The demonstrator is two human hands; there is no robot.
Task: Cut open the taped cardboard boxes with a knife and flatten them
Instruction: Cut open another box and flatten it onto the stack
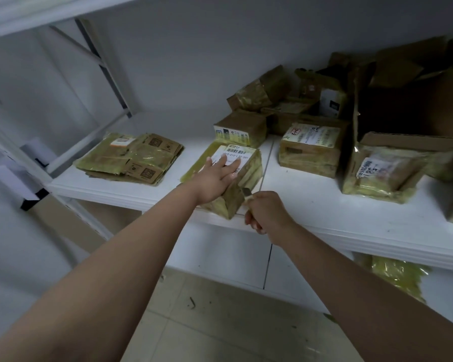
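The left hand (217,176) lies flat with straight fingers on top of a taped box (242,178) at the front edge of the white shelf (324,205). The right hand (266,212) clenches a knife (246,192), its blade touching the box's near side. Flattened cardboard (131,159) lies well to the left, more taped boxes (311,148) behind and right.

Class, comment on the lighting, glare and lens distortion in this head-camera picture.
Head view: dim, bluish light; glare on the taped box under the left hand; wide-angle bending of the shelf edge; the knife in the right hand is blurred.
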